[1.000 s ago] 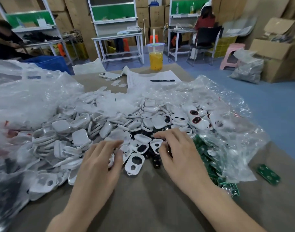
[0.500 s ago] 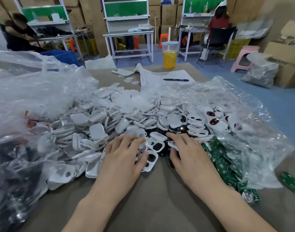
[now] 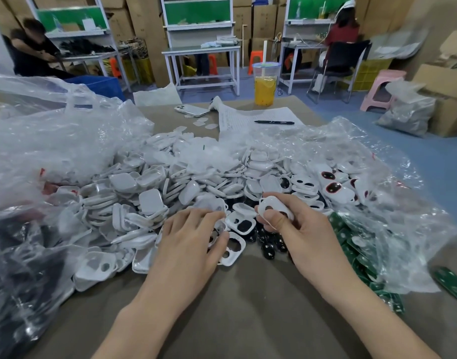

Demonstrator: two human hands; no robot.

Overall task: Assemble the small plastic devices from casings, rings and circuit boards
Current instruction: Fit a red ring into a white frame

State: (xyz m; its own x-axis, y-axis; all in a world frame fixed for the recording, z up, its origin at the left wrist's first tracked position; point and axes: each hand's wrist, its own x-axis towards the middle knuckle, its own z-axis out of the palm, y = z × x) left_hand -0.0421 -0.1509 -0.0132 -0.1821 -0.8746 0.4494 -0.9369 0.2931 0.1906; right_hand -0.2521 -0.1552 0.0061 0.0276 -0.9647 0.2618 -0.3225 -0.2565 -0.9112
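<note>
Lifting off the pile (image 3: 170, 193) of white casings, the right hand (image 3: 305, 237) now has one casing (image 3: 275, 204) pinched between its thumb and curled fingers. It holds the casing just above the pile's near edge, the two openings turned up towards the camera. Half a second ago that hand lay flat, fingertips down among the parts, with nothing visibly in it, so the pick has been made.

The left hand (image 3: 193, 237) has shifted little. It rests palm down on the pile's near edge, fingers fairly straight and spread over several casings, with the thumb beside a cut-out casing lying on the table (image 3: 235, 307). I cannot see it gripping any one piece.

Small black round parts, probably the rings (image 3: 269, 246), lie at the pile's near edge, between the two hands and just below the held casing. Green boards (image 3: 351, 244) are heaped to the right of the pile, partly under a clear bag (image 3: 377, 177). One stray board (image 3: 451, 282) lies well apart from the pile, further right.

With a casing in hand, this unit looks only just begun, and a ring and a board have yet to go in. The rings are the nearest parts. The free left hand is well placed to fetch one, though the small glossy pieces may slip or roll.
</note>
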